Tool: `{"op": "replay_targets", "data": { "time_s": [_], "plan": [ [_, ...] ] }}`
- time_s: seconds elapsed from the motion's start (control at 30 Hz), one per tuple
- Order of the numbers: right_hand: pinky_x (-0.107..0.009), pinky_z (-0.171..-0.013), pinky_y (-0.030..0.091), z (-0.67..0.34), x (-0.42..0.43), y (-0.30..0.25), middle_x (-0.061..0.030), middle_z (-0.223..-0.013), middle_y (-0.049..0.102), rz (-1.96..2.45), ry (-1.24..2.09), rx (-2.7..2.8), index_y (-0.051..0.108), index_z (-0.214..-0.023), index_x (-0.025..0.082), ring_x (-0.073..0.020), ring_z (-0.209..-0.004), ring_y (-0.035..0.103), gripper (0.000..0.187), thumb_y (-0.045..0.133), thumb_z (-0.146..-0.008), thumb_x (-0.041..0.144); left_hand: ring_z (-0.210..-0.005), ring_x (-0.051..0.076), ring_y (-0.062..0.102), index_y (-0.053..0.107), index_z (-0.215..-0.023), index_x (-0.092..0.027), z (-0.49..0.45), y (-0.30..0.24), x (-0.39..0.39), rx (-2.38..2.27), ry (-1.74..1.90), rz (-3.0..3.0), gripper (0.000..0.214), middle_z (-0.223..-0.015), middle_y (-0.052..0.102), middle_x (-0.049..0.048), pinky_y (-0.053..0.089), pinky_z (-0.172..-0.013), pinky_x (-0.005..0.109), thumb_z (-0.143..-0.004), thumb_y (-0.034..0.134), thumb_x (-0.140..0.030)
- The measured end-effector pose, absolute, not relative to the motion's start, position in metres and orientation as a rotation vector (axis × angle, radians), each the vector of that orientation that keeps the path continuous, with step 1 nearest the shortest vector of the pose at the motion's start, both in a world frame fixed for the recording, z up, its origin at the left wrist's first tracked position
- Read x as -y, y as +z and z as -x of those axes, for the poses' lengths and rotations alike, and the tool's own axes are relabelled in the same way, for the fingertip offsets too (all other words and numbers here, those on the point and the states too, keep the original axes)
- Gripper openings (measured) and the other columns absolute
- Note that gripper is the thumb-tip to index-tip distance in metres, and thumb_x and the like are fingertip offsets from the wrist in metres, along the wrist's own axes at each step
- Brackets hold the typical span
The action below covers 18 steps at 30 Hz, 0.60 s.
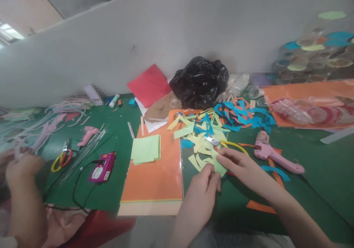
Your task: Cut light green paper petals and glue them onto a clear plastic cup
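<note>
"By the scraps' (197,143) near edge, who's holding what?"

"Left hand (202,189) and right hand (241,166) both pinch the green piece (219,168) between them — two grips likely stop it flexing."

"Scissors (212,140)?"

"Just behind the piece, blades over scraps; can't tell if the right fingers touch them. Probably there for quick reach."

"Glue gun (272,155)?"

"Flat on its side, right of the hands — likely parked clear of the fingers."

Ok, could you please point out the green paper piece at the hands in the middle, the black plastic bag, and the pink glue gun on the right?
Green paper piece (218,166): head view, its flat face.
Black plastic bag (200,84): head view, its crumpled front.
Pink glue gun (268,152): head view, its body.
</note>
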State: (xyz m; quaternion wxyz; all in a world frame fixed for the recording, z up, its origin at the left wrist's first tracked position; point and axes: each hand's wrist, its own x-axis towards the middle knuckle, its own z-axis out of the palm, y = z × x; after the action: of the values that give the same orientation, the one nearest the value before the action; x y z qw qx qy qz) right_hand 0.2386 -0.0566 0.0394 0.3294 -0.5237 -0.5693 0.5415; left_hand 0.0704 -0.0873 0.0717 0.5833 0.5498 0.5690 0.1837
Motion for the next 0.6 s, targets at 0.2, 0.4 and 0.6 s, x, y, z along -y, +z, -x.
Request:
{"op": "replay_targets", "data": {
  "time_s": [0.2,0.4,0.6],
  "plan": [
    [-0.026,-0.07,0.043,-0.24,0.062,0.044,0.0002,-0.075,0.051,1.44,1.333,1.521,0.048,-0.069,0.02,-0.0152,-0.074,0.051,0.04,0.051,-0.095,0.051,-0.07,0.014,0.046,0.039,-0.075,-0.023,-0.07,0.068,0.083,-1.308,0.386,-1.305,0.032,-0.072,0.049,-0.0042,0.031,-0.068,0.026,-0.101,0.038,-0.043],
    [-0.027,-0.072,0.045,-0.237,0.063,0.04,-0.0011,-0.077,0.054,1.44,1.348,1.515,0.051,-0.069,0.021,-0.0166,-0.076,0.053,0.04,0.051,-0.096,0.05,-0.074,0.016,0.053,0.045,-0.084,-0.023,-0.072,0.063,0.08,-1.336,0.376,-1.278,0.03,-0.078,0.058,-0.0018,0.035,-0.069,0.027,-0.098,0.043,-0.05],
    [-0.028,-0.081,0.048,-0.241,0.062,0.04,-0.0027,-0.083,0.063,1.387,1.278,1.536,0.063,-0.072,0.022,-0.0182,-0.083,0.06,0.038,0.054,-0.095,0.051,-0.065,0.014,0.044,0.038,-0.079,-0.024,-0.073,0.052,0.082,-1.394,0.527,-1.183,0.033,-0.068,0.045,-0.0046,0.035,-0.066,0.026,-0.098,0.043,-0.05]
  ]
}}
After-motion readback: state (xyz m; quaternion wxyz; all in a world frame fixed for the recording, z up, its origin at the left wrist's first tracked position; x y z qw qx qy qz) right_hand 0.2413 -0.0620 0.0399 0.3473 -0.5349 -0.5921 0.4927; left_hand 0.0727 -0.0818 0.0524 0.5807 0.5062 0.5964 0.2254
